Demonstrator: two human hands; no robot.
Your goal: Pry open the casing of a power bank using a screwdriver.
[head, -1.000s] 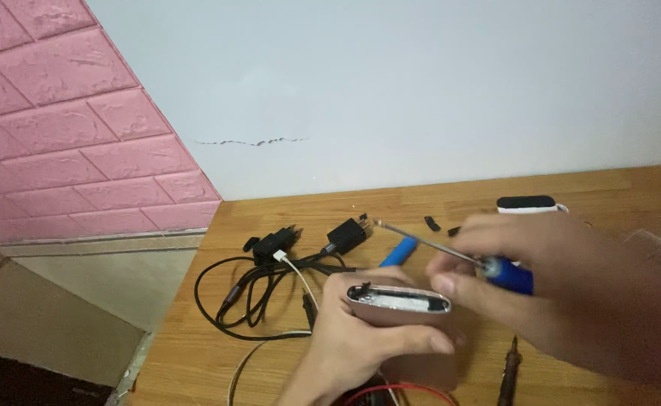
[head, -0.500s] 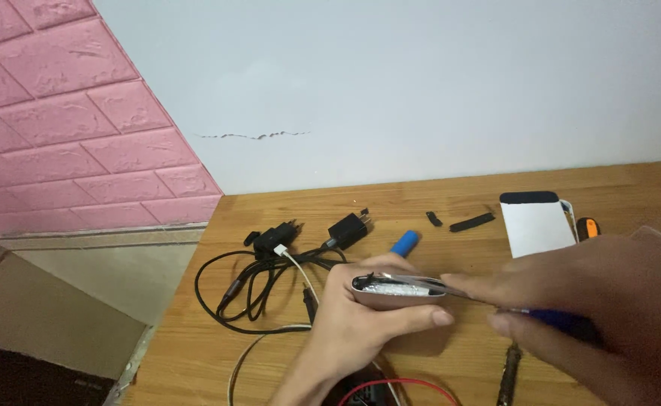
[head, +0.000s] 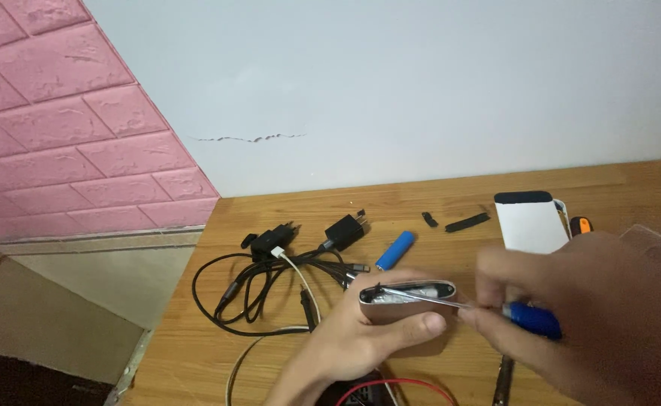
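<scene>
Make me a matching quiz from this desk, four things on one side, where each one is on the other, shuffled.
Things:
1. silver case
2. screwdriver
3. blue battery
4. black cables

Places:
A. lying loose on the desk, beyond the hands
B. in the right hand
C. in the left hand
D. heaped on the desk's left part

Pairs: 1-C, 2-B, 3-A, 4-D

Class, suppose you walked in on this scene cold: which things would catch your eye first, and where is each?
At the front, the left hand grips a silver opened case, while the right hand pokes a blue-handled screwdriver into its open end. Behind them a blue cylindrical battery lies on the wooden table, beside a tangle of black cables and chargers. Pink brick panelling fills the left.
</scene>
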